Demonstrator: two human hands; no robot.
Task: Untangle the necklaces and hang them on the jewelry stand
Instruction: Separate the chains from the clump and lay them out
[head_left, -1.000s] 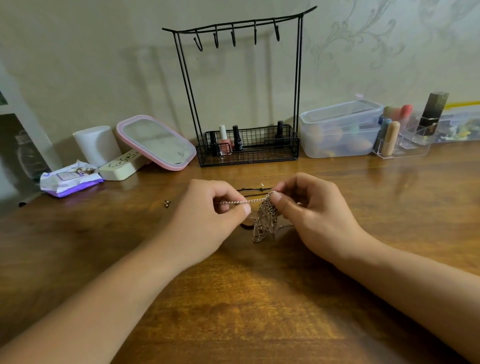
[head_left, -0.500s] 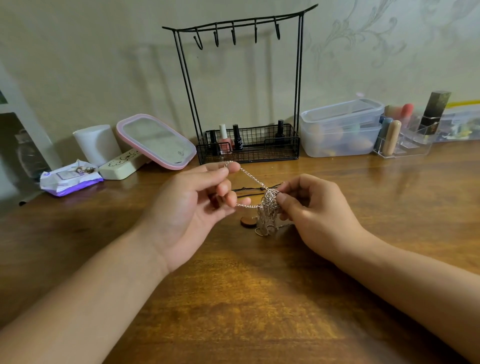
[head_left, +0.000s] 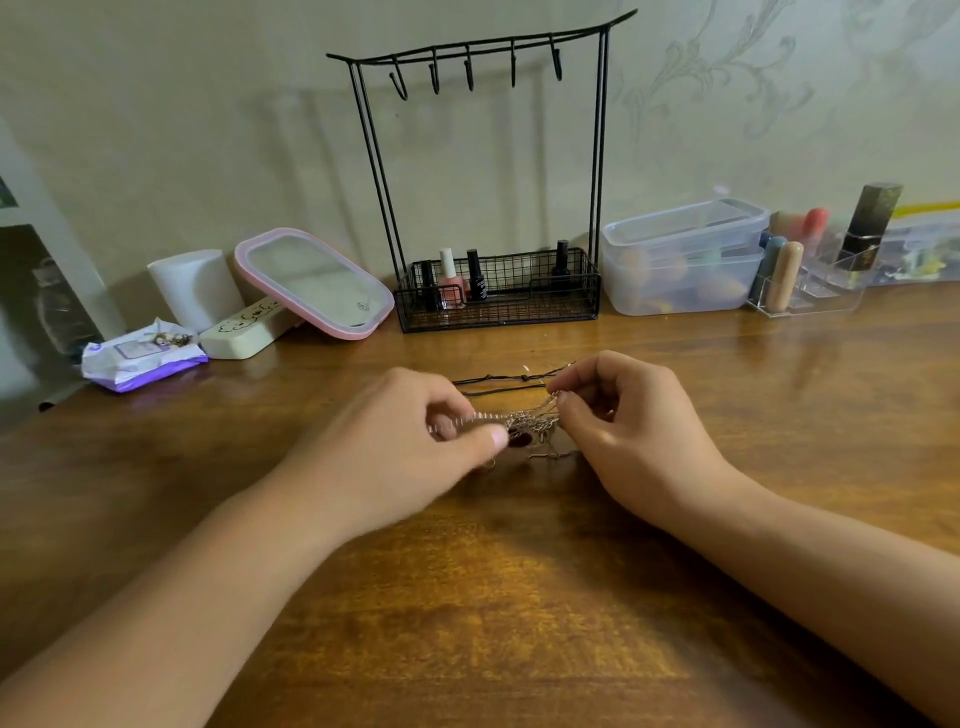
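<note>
Both hands pinch the tangled silver chain (head_left: 530, 423) above the wooden table (head_left: 467, 597). Left hand (head_left: 400, 447), blurred, holds a stretch of chain between thumb and curled fingers. Right hand (head_left: 623, 415) grips the knot's other side with thumb and forefinger. Chain hangs between them, directly in front of the jewelry stand (head_left: 493, 171), well apart from it. A black cord necklace (head_left: 498, 382) lies on the table between chain and stand. The stand's hooks (head_left: 470, 73) carry nothing. Nail polish bottles (head_left: 457, 280) sit in the stand's base basket.
</note>
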